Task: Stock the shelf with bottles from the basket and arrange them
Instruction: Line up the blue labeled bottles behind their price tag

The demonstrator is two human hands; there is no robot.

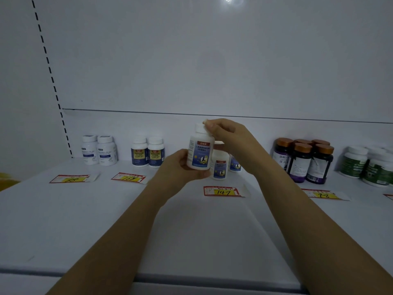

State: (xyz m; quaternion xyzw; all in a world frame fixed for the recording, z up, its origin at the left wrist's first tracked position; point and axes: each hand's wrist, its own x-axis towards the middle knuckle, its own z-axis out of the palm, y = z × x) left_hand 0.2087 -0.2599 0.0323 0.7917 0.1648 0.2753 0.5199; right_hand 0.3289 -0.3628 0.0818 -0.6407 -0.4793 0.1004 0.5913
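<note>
I hold a white bottle with a blue label (200, 152) upright, a little above the white shelf (106, 220). My left hand (180, 167) grips its lower body from the left. My right hand (223, 135) pinches its white cap from the right. Behind it stand two like bottles (220, 167), partly hidden by the held bottle and my right wrist. The basket is out of view.
Along the back stand two white bottles (98, 151), two blue-and-yellow labelled bottles (147, 153), several dark bottles with copper caps (304, 160) and green-labelled bottles (368, 165). Price tags (222, 191) lie flat in front of each group. The shelf's front edge (191, 277) runs below my forearms.
</note>
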